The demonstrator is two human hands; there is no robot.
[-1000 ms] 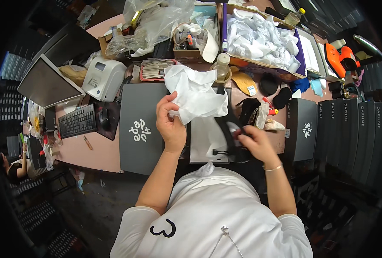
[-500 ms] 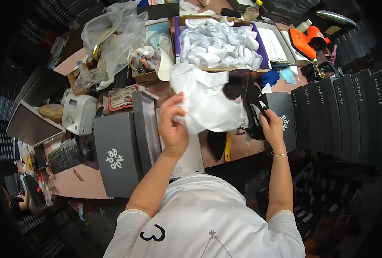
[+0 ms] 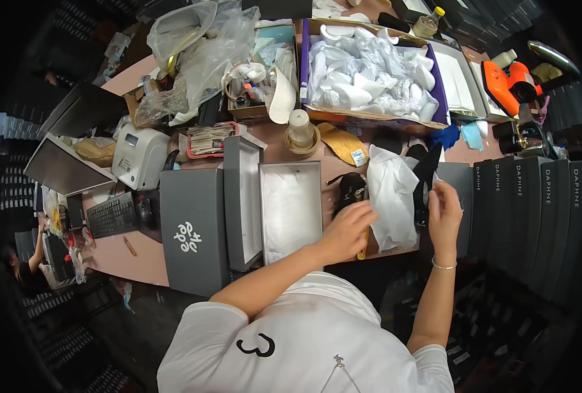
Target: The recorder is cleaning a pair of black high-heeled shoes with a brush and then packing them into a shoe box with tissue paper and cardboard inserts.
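Observation:
My right hand (image 3: pixel 443 208) grips a black shoe (image 3: pixel 427 171) at its side, with the toe or strap end pointing up. A crumpled sheet of white tissue paper (image 3: pixel 390 200) hangs against the shoe's left side. My left hand (image 3: pixel 350 230) has its fingers curled together at the paper's left edge; what they hold, if anything, is hidden. Just beyond that hand lies a small black object (image 3: pixel 350 191) with a thin cord, its kind unclear. A yellow handle (image 3: pixel 363 249) shows partly beneath my left hand.
To the left stand an open shoebox (image 3: pixel 291 213) lined with white paper, and its grey lid (image 3: pixel 193 236). Behind are a bottle (image 3: pixel 300 131), a yellow packet (image 3: pixel 343 142) and a purple box (image 3: pixel 443 108) of wrapped stuffing. Stacked grey boxes (image 3: pixel 527 203) line the right side.
The paper has moved right, away from over the open box, to the shoe. My left hand has swung right and down after it. The view has shifted left.

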